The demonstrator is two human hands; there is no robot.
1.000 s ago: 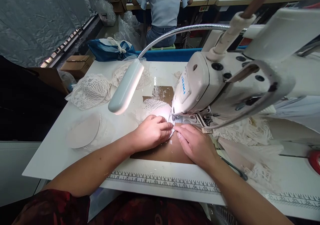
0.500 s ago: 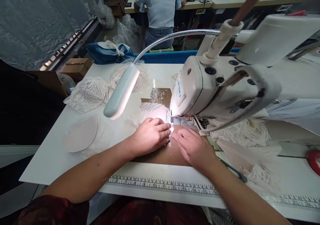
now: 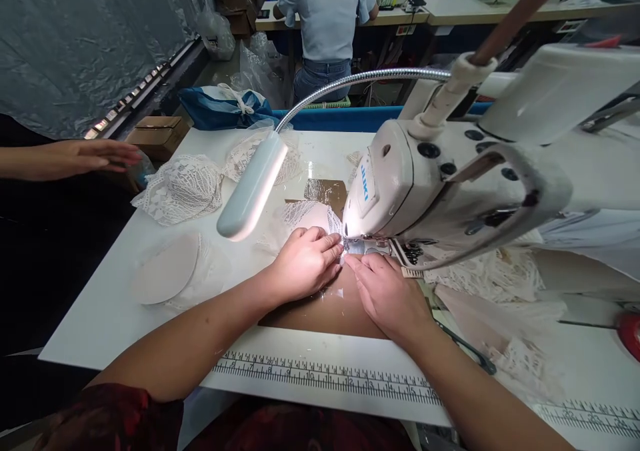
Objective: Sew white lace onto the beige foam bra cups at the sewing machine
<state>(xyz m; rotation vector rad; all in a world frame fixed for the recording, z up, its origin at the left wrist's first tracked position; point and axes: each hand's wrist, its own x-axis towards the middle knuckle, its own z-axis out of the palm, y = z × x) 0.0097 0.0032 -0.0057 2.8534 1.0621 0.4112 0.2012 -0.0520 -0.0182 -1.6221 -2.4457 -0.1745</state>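
Note:
Under the needle of the white sewing machine lies a lace bra cup with a pale lining. My left hand presses on its near edge, fingers close together and tips beside the presser foot. Just right of it, my right hand has its thumb and forefinger closed on the fabric edge in front of the foot. The exact bit of edge is hidden by the fingertips. Beneath both hands is a brown sheet on the white table.
Lace cups and a beige oval pad lie at left. A lamp hangs over the table. Lace scraps and scissors lie at right. A co-worker's hand reaches in from the left; another person sits ahead.
Another person's hand has come in at the left edge. The fabric has moved away from me under the foot, and less of it shows between my hands. My view has shifted slightly.

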